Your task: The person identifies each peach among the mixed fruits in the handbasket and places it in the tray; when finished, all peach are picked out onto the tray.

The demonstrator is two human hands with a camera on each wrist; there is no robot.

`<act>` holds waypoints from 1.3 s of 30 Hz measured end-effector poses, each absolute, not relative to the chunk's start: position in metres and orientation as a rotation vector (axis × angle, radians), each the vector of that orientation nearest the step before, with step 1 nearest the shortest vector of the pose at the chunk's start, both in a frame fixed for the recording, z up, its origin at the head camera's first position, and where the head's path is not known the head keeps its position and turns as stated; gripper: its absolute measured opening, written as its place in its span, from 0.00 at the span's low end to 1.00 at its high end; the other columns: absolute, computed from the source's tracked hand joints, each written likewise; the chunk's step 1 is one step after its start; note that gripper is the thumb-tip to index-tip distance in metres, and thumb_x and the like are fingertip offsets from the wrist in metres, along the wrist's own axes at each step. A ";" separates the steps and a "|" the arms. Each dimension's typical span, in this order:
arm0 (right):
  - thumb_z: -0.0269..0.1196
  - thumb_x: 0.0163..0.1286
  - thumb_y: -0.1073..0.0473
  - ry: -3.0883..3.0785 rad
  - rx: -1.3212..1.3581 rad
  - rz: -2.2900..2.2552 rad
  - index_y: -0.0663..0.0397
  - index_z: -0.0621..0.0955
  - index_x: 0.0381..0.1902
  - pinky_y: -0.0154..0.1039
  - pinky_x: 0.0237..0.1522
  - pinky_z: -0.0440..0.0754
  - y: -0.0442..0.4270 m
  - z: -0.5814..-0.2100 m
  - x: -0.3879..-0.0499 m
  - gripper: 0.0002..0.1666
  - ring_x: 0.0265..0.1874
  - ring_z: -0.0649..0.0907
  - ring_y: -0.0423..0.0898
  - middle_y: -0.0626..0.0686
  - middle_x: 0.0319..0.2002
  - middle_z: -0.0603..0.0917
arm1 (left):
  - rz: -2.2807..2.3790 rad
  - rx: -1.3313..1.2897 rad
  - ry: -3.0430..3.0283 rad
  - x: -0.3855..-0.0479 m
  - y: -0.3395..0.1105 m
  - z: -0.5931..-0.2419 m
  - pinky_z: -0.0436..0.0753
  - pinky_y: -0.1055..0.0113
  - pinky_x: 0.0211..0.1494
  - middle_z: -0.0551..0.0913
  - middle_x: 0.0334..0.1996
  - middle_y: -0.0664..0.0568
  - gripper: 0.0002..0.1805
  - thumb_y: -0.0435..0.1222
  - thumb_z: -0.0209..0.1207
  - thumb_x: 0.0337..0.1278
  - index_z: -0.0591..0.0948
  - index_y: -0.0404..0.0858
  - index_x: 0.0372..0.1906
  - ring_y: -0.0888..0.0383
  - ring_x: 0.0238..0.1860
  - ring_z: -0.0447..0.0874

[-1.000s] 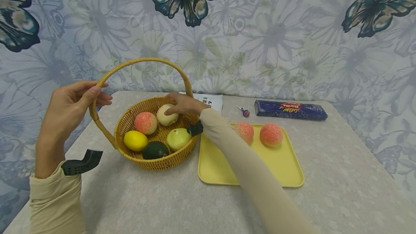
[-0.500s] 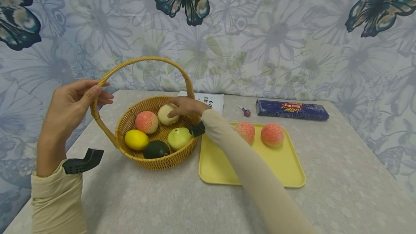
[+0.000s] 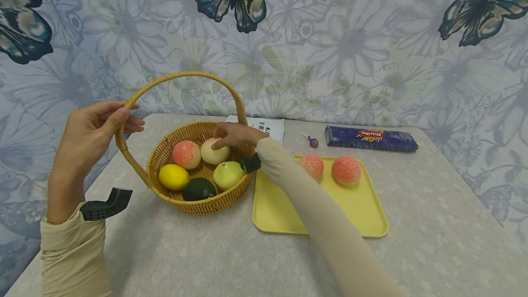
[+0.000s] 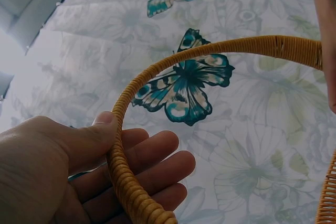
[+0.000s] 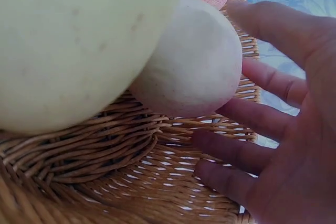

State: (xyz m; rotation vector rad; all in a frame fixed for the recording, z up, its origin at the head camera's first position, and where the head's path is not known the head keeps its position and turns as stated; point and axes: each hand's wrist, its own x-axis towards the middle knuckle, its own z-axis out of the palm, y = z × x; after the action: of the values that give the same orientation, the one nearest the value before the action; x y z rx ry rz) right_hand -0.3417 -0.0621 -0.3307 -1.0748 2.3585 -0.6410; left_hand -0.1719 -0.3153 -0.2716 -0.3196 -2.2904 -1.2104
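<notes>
At the left, my left hand (image 3: pixel 84 136) pinches the side of the wicker basket's handle (image 3: pixel 181 75) between thumb and fingers; the left wrist view shows the thumb on the wrapped handle (image 4: pixel 123 98). My right hand (image 3: pixel 237 134) reaches over the basket rim (image 3: pixel 198 210) and touches a round cream fruit (image 3: pixel 215 154). In the right wrist view its fingers (image 5: pixel 257 119) are spread beside that fruit (image 5: pixel 194 61), with the thumb near its top. Around it in the basket lie a peach (image 3: pixel 186 155), a lemon (image 3: pixel 174 177), a dark green avocado (image 3: pixel 199 189) and a yellow-green fruit (image 3: pixel 228 175).
A yellow tray (image 3: pixel 280 219), right of the basket, holds two peaches (image 3: pixel 346 170), one partly behind the right sleeve. Behind stand a lollipop (image 3: pixel 313 142), a blue Barilla package (image 3: pixel 371 139) and a white packet (image 3: pixel 272 127). A patterned cloth hangs at the back.
The cream fruit has shifted slightly toward the front of the basket, and the right hand's fingers have moved a little with it. The left hand keeps its hold on the handle.
</notes>
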 end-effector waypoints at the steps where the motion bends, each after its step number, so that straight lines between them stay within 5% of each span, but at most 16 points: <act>1: 0.61 0.68 0.48 2.353 -1.066 -0.649 0.52 0.69 0.60 0.39 0.53 0.75 -0.062 -0.331 -0.342 0.26 0.55 0.75 0.47 0.54 0.58 0.74 | -1.212 -0.315 -2.291 -0.172 -0.316 -0.272 0.81 0.81 0.38 0.86 0.30 0.62 0.15 0.34 0.52 0.69 0.79 0.31 0.53 0.66 0.31 0.86; 8: 0.62 0.68 0.49 2.363 -1.007 -0.597 0.53 0.60 0.72 0.41 0.62 0.71 -0.064 -0.334 -0.343 0.41 0.65 0.70 0.50 0.56 0.67 0.68 | -1.192 -0.325 -2.299 -0.172 -0.316 -0.273 0.81 0.81 0.38 0.86 0.31 0.61 0.16 0.36 0.52 0.69 0.78 0.29 0.54 0.66 0.31 0.86; 12: 0.61 0.68 0.47 2.351 -1.024 -0.552 0.55 0.61 0.72 0.41 0.65 0.68 -0.063 -0.336 -0.344 0.40 0.66 0.68 0.49 0.54 0.69 0.66 | -1.190 -0.337 -2.296 -0.171 -0.314 -0.273 0.81 0.80 0.38 0.86 0.31 0.59 0.17 0.36 0.52 0.69 0.78 0.29 0.54 0.66 0.31 0.86; 25: 0.64 0.66 0.50 2.294 -1.091 -0.614 0.54 0.70 0.61 0.36 0.50 0.74 -0.057 -0.339 -0.344 0.29 0.48 0.76 0.44 0.51 0.52 0.76 | -1.189 -0.332 -2.285 -0.167 -0.312 -0.274 0.81 0.80 0.38 0.86 0.30 0.59 0.16 0.34 0.52 0.69 0.78 0.28 0.53 0.64 0.31 0.87; 39: 0.64 0.65 0.55 2.147 -0.966 -0.962 0.52 0.66 0.63 0.46 0.49 0.81 -0.050 -0.340 -0.344 0.31 0.47 0.79 0.47 0.55 0.52 0.76 | -1.204 -0.331 -2.282 -0.175 -0.318 -0.274 0.81 0.81 0.36 0.86 0.29 0.62 0.13 0.32 0.52 0.68 0.81 0.33 0.51 0.68 0.30 0.86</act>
State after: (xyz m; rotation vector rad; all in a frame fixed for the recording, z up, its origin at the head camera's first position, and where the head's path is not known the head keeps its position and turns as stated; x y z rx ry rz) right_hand -0.3437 -0.0498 -0.3396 -0.9660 2.1470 -0.9619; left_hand -0.1755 -0.3177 -0.2738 -0.3309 -2.2819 -1.2044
